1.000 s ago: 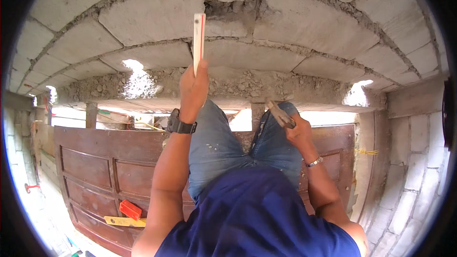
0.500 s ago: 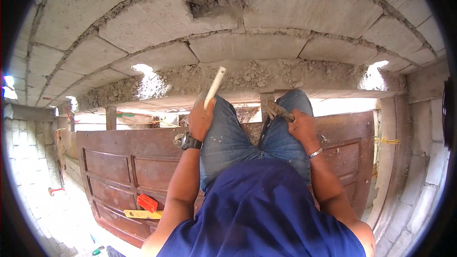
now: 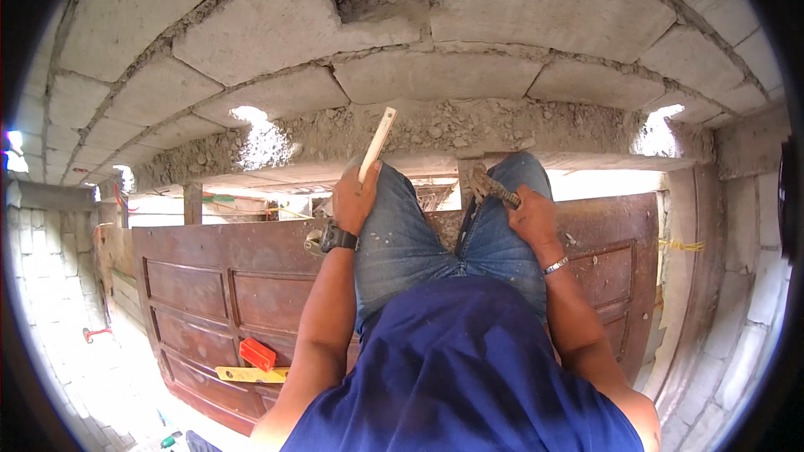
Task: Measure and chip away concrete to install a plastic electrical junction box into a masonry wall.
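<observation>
Nearest the camera, your blue shirt (image 3: pixel 469 351) covered the lower middle of the view. Your left hand (image 3: pixel 355 194) was closed around the lower end of a pale strip (image 3: pixel 381 138), which slanted upward above your left thigh. Your right hand (image 3: pixel 532 216) was clamped on a dust-caked tool (image 3: pixel 500 191) near your right knee; its exact kind was hard to tell. Below your legs spread a brown panelled door (image 3: pixel 188 289), with a yellow level (image 3: pixel 243 375) and a red case (image 3: pixel 257 354) on its left part.

Farther off, loose rubble lay along the ledge (image 3: pixel 469 127) at the foot of the block wall (image 3: pixel 544 4). The blocks were in place, though their joints looked rough and unfinished. A recess (image 3: pixel 367 2) had been opened in one block, so some hollowing seemed done. Its edges were ragged, nothing visibly filled it, and both held things were well apart from it; how much remained, I could not tell.
</observation>
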Tool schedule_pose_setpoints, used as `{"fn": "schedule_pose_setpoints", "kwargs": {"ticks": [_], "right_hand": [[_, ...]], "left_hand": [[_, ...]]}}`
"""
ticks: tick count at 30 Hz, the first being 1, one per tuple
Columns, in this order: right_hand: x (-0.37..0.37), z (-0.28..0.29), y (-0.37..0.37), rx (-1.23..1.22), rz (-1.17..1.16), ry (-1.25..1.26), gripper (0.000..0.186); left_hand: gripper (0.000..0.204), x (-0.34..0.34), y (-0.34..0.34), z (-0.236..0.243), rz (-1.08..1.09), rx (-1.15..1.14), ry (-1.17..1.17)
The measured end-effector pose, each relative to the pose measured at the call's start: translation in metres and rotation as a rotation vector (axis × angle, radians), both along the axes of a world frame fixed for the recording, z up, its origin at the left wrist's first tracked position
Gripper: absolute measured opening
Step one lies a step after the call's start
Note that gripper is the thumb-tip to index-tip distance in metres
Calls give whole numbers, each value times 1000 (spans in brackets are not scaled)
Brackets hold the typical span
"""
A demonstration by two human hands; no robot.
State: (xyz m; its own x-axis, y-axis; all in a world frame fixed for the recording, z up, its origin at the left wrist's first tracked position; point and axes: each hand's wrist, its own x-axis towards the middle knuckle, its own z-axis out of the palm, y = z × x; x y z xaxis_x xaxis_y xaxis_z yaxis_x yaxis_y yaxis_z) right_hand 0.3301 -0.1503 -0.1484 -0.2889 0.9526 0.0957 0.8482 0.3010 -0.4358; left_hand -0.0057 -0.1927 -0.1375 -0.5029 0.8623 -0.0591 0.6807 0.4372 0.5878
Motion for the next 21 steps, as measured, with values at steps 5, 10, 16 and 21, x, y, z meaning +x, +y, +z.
{"fn": "schedule_pose_setpoints", "kwargs": {"ticks": [5,10,16,21], "right_hand": [[-3,1,1,-18,-6,-30,20],[-7,4,1,-42,4,-53,20],[-12,27,3,-216,-37,67,24],[-54,68,23,-38,-76,602,39]], "left_hand": [[55,2,0,6,9,50,-5],[52,-3,-4,11,13,61,-22],[45,-32,37,76,-180,367,303],[44,-52,81,98,-244,431,504]]}}
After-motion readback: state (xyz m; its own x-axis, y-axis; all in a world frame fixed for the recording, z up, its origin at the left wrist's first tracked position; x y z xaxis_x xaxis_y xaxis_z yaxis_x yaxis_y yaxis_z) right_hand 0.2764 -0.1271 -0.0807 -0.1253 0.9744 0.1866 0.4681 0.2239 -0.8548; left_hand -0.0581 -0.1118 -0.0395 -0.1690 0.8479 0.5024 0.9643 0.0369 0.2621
